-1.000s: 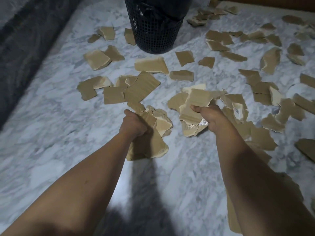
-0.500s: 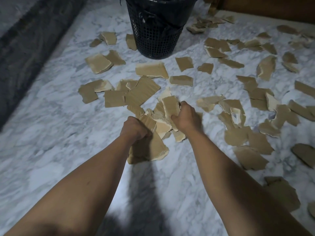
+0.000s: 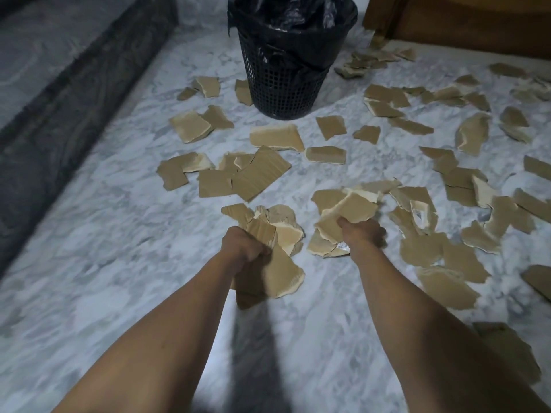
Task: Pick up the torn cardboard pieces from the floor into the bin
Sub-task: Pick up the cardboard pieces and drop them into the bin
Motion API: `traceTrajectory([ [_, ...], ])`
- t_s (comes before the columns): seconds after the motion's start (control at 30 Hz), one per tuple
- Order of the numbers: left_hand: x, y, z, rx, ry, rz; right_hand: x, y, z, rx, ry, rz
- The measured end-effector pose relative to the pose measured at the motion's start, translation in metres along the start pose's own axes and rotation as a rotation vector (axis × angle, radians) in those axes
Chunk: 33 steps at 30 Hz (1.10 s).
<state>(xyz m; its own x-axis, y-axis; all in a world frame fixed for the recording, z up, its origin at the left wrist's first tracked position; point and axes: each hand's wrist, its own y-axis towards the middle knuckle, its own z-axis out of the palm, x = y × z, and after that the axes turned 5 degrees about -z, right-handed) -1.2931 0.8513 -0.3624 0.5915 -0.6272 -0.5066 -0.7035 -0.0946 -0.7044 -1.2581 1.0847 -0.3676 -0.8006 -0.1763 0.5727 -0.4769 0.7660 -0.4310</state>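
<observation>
Left hand: your left hand [image 3: 246, 248] is closed tight around a thick bundle of torn cardboard pieces [image 3: 283, 234], held low over the marble floor [image 3: 104, 234].
Right hand: your right hand [image 3: 362, 234] grips its own handful of pieces [image 3: 348, 210], which fans upward from the fist, a little apart from the left bundle.
Just changed: half a second ago your right hand was pressed against the left bundle. Now it has swung back out to the right with cardboard in its grip. Your view has also tipped up, so more of the bin shows.
Bin: the black mesh bin [image 3: 283, 81] with its black liner [image 3: 298, 13] stands ahead of you, well apart from both hands, with a few pieces lying by its foot.
Left on the floor: many scattered pieces [image 3: 259, 174] lie between you and the bin and across the right side, up to the wooden furniture [image 3: 462, 22].
Meaning for the task: both hands look full, so this load seems gathered, and carrying it to the bin is the likely next step.
Risk: loose outer pieces may slip out as you reach forward.
</observation>
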Motion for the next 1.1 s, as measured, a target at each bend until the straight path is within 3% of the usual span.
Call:
traceTrajectory([
  [0.13, 0.007, 0.006, -0.019, 0.023, -0.119, 0.017, 0.020, 0.000, 0.025, 0.057, 0.157, -0.028],
  [0.23, 0.009, 0.005, -0.014, -0.028, -0.003, 0.075, 0.021, -0.013, 0.023, 0.041, 0.160, -0.037],
  [0.4, 0.005, 0.020, -0.050, -0.140, 0.138, 0.071, 0.036, -0.024, 0.037, 0.040, 0.201, -0.227],
  [0.57, 0.030, 0.049, -0.094, -0.204, -0.008, -0.075, 0.061, -0.023, 0.045, -0.011, 0.612, -0.263],
  [0.67, 0.044, 0.065, -0.109, -0.199, -0.154, -0.111, 0.082, -0.021, 0.055, 0.097, 0.814, -0.239],
  [0.8, 0.041, 0.077, -0.105, -0.195, -0.117, -0.143, 0.117, -0.034, 0.086, 0.313, 0.867, -0.200],
  [0.9, 0.037, 0.082, -0.101, -0.204, -0.055, -0.152, 0.138, -0.042, 0.116, 0.355, 0.740, -0.311],
  [1.0, 0.036, 0.086, -0.099, -0.208, -0.047, -0.163, 0.141, -0.039, 0.137, 0.425, 0.343, -0.458],
  [1.1, 0.035, 0.085, -0.099, -0.196, -0.029, -0.181, 0.130, -0.023, 0.135, 0.403, -0.033, -0.433],
])
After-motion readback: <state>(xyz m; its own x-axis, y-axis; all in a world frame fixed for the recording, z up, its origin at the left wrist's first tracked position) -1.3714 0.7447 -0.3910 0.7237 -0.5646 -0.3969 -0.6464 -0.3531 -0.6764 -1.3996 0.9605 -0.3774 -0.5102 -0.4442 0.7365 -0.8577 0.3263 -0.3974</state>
